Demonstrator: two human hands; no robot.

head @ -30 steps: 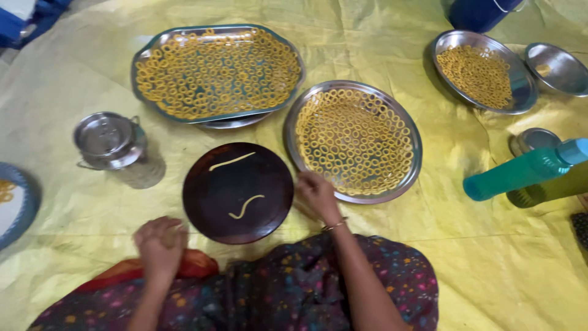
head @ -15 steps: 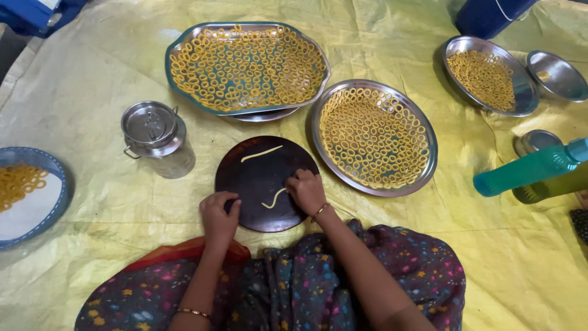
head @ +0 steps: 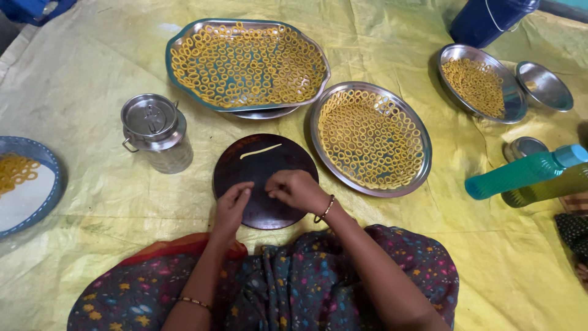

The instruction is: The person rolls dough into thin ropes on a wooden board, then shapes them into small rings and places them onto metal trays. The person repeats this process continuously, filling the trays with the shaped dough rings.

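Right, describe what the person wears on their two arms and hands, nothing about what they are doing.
Both forearms are bare, with no sleeves reaching them and no gloves. The right hand has a thin bangle of dark and gold-coloured beads at its wrist. The left hand has a similar slim beaded bangle further down that forearm. No rings can be made out. A dark garment with small coloured flowers covers the lap.

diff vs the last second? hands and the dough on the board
Left hand came up off the lap onto the dark round board. Right hand slid from the board's right edge to its middle; both now meet over the spot where the curved dough strip lay, hiding it. The straight dough strip, the ring-filled trays and the steel can stayed put.
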